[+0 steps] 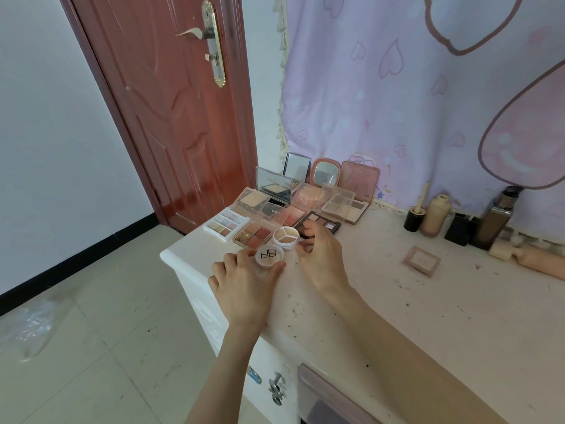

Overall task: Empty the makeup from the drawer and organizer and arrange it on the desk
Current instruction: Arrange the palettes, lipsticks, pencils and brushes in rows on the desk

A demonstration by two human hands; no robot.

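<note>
My left hand (244, 286) grips a round clear lid (270, 256) with dark lettering, near the desk's front left corner. Just behind the lid sits a round white pot (286, 238) with three cream shades, uncovered. My right hand (321, 258) rests beside the pot with fingertips touching its right side. Several open eyeshadow and powder palettes (253, 234) lie in rows behind, some with mirrors standing up. A small square pink compact (421, 260) lies alone on the white desk (397, 316).
Foundation bottles and dark tubes (434, 220) stand along the back wall under a purple heart-print cloth. A cream tube (532, 258) lies at the right edge. A drawer (324, 399) is pulled out below the desk front. A red door (171, 117) stands left.
</note>
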